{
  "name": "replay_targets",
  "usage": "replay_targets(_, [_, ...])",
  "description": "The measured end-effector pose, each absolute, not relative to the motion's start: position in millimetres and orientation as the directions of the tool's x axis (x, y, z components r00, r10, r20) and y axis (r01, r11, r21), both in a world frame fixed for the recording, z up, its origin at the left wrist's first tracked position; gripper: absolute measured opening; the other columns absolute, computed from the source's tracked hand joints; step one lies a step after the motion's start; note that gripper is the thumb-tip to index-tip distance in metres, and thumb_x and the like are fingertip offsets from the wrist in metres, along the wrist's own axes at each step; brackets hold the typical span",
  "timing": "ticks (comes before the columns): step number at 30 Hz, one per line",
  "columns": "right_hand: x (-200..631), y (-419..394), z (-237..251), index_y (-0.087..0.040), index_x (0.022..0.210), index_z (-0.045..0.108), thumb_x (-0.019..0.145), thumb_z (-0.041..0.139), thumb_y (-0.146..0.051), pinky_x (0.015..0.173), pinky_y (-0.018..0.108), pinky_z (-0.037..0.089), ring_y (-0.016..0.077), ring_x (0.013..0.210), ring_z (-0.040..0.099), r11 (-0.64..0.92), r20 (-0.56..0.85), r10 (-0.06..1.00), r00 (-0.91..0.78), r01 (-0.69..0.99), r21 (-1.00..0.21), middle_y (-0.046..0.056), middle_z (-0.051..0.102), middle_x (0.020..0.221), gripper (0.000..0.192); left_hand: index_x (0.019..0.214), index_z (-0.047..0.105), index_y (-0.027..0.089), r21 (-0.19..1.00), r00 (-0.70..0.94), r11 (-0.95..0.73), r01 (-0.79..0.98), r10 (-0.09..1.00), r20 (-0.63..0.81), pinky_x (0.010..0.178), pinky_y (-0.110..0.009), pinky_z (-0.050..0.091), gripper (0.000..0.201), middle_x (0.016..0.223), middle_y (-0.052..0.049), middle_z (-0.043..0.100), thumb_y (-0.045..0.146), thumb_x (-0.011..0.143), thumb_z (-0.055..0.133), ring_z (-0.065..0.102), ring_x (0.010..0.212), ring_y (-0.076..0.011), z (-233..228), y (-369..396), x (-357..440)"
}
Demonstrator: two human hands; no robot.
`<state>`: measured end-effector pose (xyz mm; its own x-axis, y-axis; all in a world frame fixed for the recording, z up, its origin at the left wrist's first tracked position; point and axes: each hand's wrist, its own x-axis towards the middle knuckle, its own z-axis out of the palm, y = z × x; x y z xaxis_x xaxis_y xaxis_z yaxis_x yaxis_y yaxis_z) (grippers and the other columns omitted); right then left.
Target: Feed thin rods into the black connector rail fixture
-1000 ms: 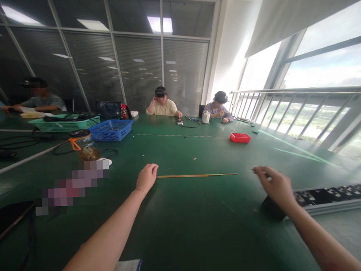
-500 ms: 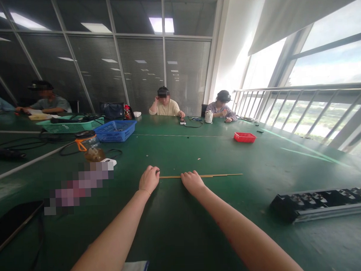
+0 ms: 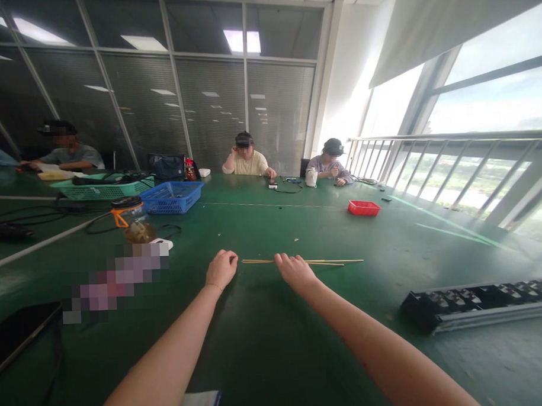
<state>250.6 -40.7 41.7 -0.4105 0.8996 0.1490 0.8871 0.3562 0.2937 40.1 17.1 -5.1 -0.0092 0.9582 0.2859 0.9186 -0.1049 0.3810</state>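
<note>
Thin, light-brown wooden sticks [image 3: 325,263] lie lengthwise from left to right on the green table. My right hand [image 3: 295,271] rests over them near their left part, fingers curled round them and hiding a stretch. To its right the sticks spread slightly apart and end at different lengths. My left hand [image 3: 222,268] is closed just left of the sticks' left ends, with a small gap between. Whatever its fingers hold, if anything, is hidden.
A dark metal strip fixture [image 3: 479,302] lies at right, a red basket [image 3: 364,208] farther back. Blue [image 3: 172,199] and green baskets [image 3: 104,188], a jar [image 3: 136,222], a black flat object [image 3: 24,336] and cables are at left. Several people sit across the table.
My left hand has come away from the sticks' left ends, which now show. My right hand has shifted slightly right, and the sticks' right ends have fanned apart.
</note>
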Motion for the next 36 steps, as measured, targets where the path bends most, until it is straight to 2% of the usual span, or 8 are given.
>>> replay_targets(6, [323.2,-72.2,93.4,-0.020,0.127,0.033,0.082,0.028,-0.004,0.081,0.028,0.041,0.0152,0.102,0.051,0.367,0.314,0.839,-0.445,0.888,0.278,0.007,0.053,0.116,0.048,0.083,0.063,0.022,0.377,0.009,-0.122,0.918,0.957,0.289,0.064,-0.024,0.041,0.024,0.090,-0.004,0.056,0.030,0.081,0.041,0.056,0.077,-0.0149,-3.3,15.9,39.2])
replay_targets(9, [372.8,-92.4,114.0,-0.020,0.124,0.039,0.083,0.027,-0.007,0.082,0.029,0.041,0.0156,0.102,0.052,0.325,0.508,0.748,-0.426,0.903,0.280,0.006,0.055,0.116,0.045,0.084,0.063,0.022,0.372,0.012,-0.121,0.920,0.959,0.283,0.064,-0.024,0.042,0.024,0.091,-0.004,0.056,0.031,0.081,0.041,0.056,0.077,-0.0152,-2.9,16.0,38.8])
replay_targets(11, [412.8,-107.6,123.5,-0.019,0.121,0.044,0.084,0.027,-0.011,0.081,0.031,0.042,0.0170,0.099,0.054,0.273,0.572,0.707,-0.415,0.907,0.320,0.007,0.057,0.113,0.041,0.084,0.063,0.022,0.369,0.016,-0.123,0.921,0.960,0.279,0.064,-0.024,0.042,0.024,0.092,-0.004,0.057,0.031,0.081,0.041,0.056,0.077,-0.0153,-2.6,16.1,38.8])
replay_targets(16, [532.3,-147.4,115.6,-0.017,0.114,0.054,0.079,0.028,-0.014,0.075,0.035,0.046,0.0209,0.092,0.058,0.190,0.498,0.760,-0.417,0.876,0.443,0.011,0.061,0.106,0.043,0.085,0.063,0.023,0.359,0.030,-0.131,0.924,0.962,0.273,0.063,-0.024,0.042,0.025,0.092,-0.003,0.056,0.031,0.081,0.040,0.056,0.076,-0.0152,-3.0,16.3,40.4])
replay_targets(21, [622.1,-175.7,63.4,-0.024,0.109,0.059,0.076,0.029,-0.016,0.071,0.035,0.049,0.0216,0.090,0.059,0.156,0.437,0.835,-0.335,0.905,0.395,0.008,0.064,0.101,0.045,0.086,0.062,0.023,0.331,0.061,-0.160,0.930,0.955,0.291,0.063,-0.024,0.041,0.025,0.092,-0.004,0.056,0.030,0.081,0.039,0.056,0.076,-0.0155,-3.5,15.6,42.3])
replay_targets(26, [642.6,-184.3,25.1,-0.021,0.114,0.056,0.077,0.028,-0.018,0.077,0.035,0.049,0.0222,0.096,0.057,0.116,0.460,0.838,-0.294,0.919,0.376,0.008,0.062,0.105,0.046,0.088,0.062,0.023,0.336,0.056,-0.149,0.930,0.961,0.270,0.062,-0.024,0.041,0.025,0.094,-0.003,0.056,0.030,0.081,0.039,0.056,0.076,-0.0156,-1.3,14.7,42.3])
replay_targets(31, [640.6,-185.0,17.3,-0.019,0.118,0.052,0.080,0.027,-0.026,0.082,0.038,0.047,0.0236,0.101,0.054,0.105,0.497,0.825,-0.268,0.938,0.330,0.008,0.059,0.111,0.046,0.088,0.062,0.023,0.346,0.055,-0.149,0.926,0.963,0.265,0.063,-0.025,0.042,0.025,0.095,-0.003,0.056,0.030,0.081,0.039,0.056,0.078,-0.0153,-0.4,14.6,42.4])
replay_targets(36, [636.1,-185.8,23.2,-0.023,0.118,0.052,0.078,0.032,-0.026,0.088,0.038,0.042,0.0238,0.106,0.051,0.118,0.386,0.897,-0.215,0.958,0.261,0.010,0.056,0.115,0.045,0.088,0.063,0.023,0.353,0.061,-0.158,0.922,0.961,0.270,0.064,-0.025,0.042,0.026,0.095,-0.004,0.057,0.031,0.081,0.039,0.056,0.078,-0.0153,-1.2,15.1,41.8])
